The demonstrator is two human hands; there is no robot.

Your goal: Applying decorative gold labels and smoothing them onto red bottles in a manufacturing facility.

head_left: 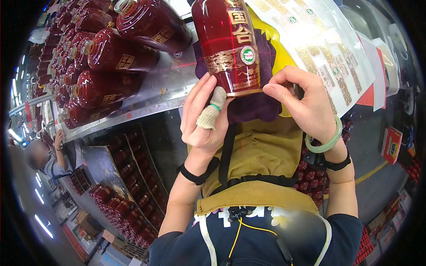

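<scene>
I see a metal conveyor shelf point(151, 95) along the upper left, crates of red bottles point(133, 213) on the grey floor point(377, 186) below, and ceiling light strips point(42, 226) at the left edge.

both forearms raised, left grip point(202, 115) open-fingered, right grip point(306, 99) seemingly pinching, thumb forward

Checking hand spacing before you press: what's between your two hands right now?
In the head view, the base of the red bottle sits between the left hand and right hand, on a purple cloth.
</scene>
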